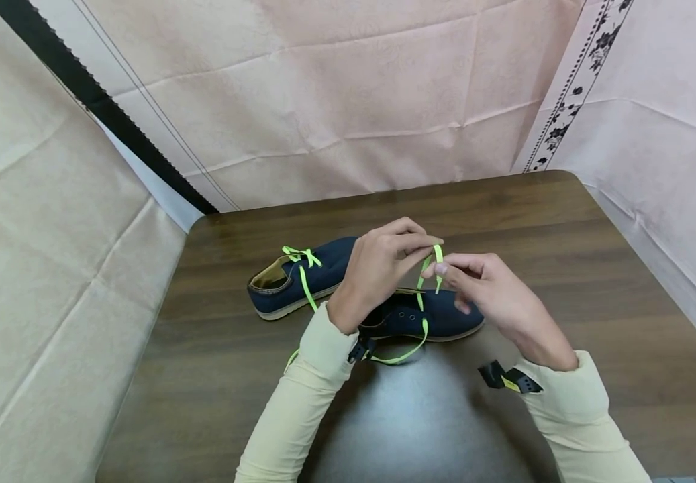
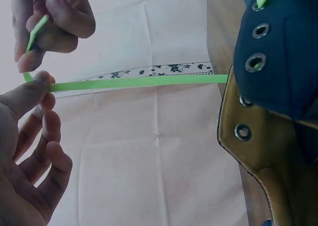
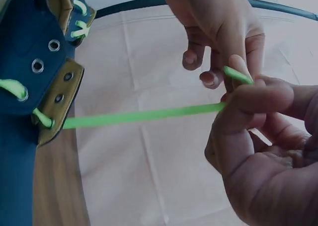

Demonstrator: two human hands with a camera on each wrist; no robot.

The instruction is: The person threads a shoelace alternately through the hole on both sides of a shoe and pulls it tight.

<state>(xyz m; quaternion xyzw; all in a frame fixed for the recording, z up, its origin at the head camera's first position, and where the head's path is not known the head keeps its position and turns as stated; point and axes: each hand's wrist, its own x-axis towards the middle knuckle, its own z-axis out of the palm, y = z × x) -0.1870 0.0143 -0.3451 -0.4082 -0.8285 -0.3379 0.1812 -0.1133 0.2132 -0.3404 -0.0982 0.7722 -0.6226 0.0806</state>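
A navy blue shoe with a tan lining rests on the table, toe to the right. Its neon green shoelace runs taut from a front eyelet up to both hands. My left hand pinches this lace between thumb and fingertip above the shoe. Close beside it, my right hand pinches the lace nearer its end, with a short piece sticking out past the fingers. Several metal eyelets farther back have no lace through them. The lace's other half loops down onto the table in front.
Behind and to the left lies a second navy shoe, with green lace crossed at its top. The wooden table has its back edge against a pale hanging cloth. Black straps sit at both cuffs.
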